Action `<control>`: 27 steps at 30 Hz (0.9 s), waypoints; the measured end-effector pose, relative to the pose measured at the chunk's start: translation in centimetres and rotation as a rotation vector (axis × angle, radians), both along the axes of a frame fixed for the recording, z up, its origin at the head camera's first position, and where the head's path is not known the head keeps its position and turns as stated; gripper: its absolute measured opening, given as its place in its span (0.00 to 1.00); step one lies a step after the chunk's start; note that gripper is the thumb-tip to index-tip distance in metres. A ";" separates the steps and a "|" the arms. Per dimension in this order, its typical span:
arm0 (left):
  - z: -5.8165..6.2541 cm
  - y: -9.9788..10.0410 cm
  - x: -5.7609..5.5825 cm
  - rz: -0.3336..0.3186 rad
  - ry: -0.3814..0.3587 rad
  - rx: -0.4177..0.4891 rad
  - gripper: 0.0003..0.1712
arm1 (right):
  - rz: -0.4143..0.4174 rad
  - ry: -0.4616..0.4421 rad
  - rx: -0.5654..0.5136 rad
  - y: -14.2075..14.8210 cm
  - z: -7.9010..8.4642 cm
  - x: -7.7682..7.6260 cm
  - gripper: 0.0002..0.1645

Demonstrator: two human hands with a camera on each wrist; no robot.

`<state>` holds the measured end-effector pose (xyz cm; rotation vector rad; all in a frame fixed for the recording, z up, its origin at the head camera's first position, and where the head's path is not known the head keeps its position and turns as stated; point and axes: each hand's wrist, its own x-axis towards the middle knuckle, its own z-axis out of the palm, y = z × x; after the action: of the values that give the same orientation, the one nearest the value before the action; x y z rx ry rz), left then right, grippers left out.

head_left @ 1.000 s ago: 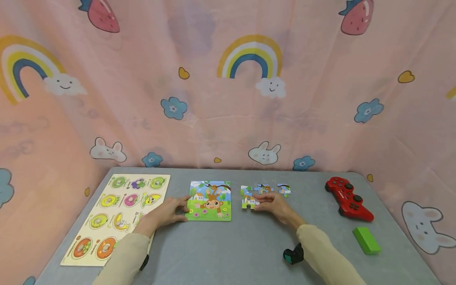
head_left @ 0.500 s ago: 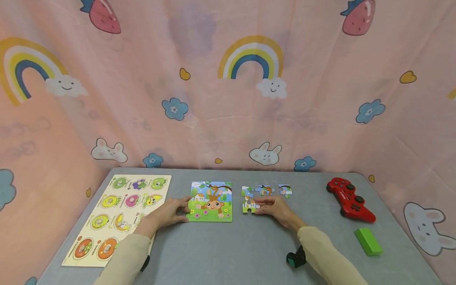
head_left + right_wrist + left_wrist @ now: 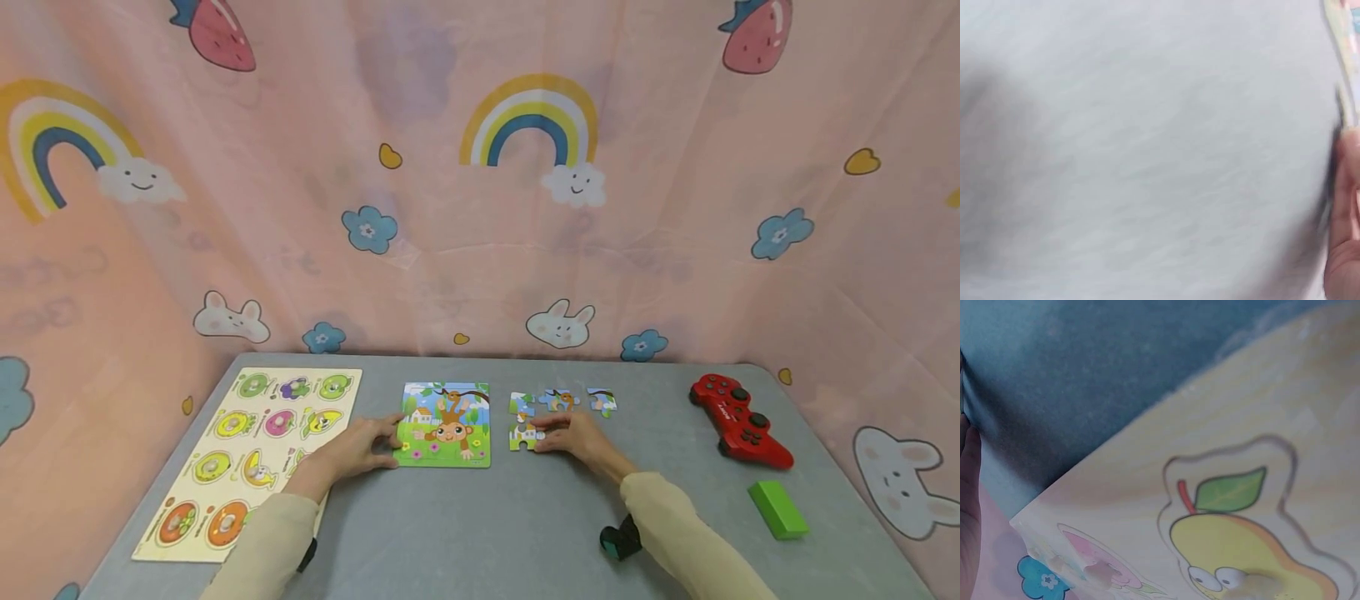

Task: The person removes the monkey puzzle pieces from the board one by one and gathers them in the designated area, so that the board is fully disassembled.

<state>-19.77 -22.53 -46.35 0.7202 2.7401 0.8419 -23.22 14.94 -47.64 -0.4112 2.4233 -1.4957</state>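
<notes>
Pinches a house-printed puzzle piece [image 3: 523, 437] with the right hand [image 3: 581, 439], just right of lower centre in the head view, directly below a blue-and-green piece [image 3: 521, 403]; cannot tell whether locked to it. Touches the left edge of the monkey picture board [image 3: 450, 429], at lower centre, with the left hand [image 3: 354, 452]; cannot tell whether gripping or merely resting there. Judging by looks, light, thin and fairly stiff to handle, piece and board alike, with smooth faces probably apt to slide on the grey worktop [image 3: 450, 533]. Best taken by the straight outer edges, sparing the narrow knobs, likely the weakest spots.
</notes>
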 end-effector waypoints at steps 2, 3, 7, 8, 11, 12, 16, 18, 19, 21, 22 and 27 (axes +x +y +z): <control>0.0 0.0 0.0 0.002 -0.004 0.005 0.08 | 0.010 0.022 0.048 -0.2 0.5 -0.1 0.23; 0.0 0.0 0.0 0.002 -0.005 0.005 0.08 | 0.017 0.029 0.063 -0.3 0.7 -0.1 0.23; -0.1 -0.1 0.0 0.000 -0.003 0.009 0.08 | 0.008 0.058 0.135 -0.7 1.2 -0.2 0.22; -0.1 -0.1 0.0 -0.001 -0.002 0.008 0.08 | 0.005 0.065 0.151 -0.8 1.3 -0.2 0.22; -0.2 -0.1 -0.1 -0.004 0.003 0.005 0.08 | -0.019 0.073 0.198 -1.0 1.4 -0.2 0.22; -0.2 -0.1 -0.1 -0.005 0.004 0.003 0.08 | -0.024 0.075 0.209 -1.0 1.5 -0.2 0.22; -0.2 -0.1 -0.1 -0.002 0.003 -0.008 0.08 | -0.016 0.077 0.210 -1.0 1.4 -0.3 0.23; -0.2 -0.1 -0.1 -0.001 0.002 -0.010 0.08 | -0.004 0.064 0.189 -0.8 1.4 -0.4 0.23; -0.2 -0.1 -0.1 -0.003 0.003 -0.009 0.08 | 0.006 0.053 0.168 -0.7 1.4 -0.5 0.23; -0.2 -0.1 -0.1 -0.008 0.004 -0.008 0.08 | 0.012 0.018 0.124 -0.4 1.5 -0.4 0.24; -0.2 0.0 -0.2 -0.015 0.007 -0.006 0.08 | -0.003 0.004 0.102 -0.2 1.6 -0.4 0.25; 0.0 0.1 -0.1 -0.021 0.017 0.001 0.08 | -0.058 -0.055 -0.081 0.5 1.9 0.0 0.26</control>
<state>-19.82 -22.38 -46.33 0.7578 2.7425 0.8363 -23.22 15.49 -45.75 -0.3139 2.3569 -1.6122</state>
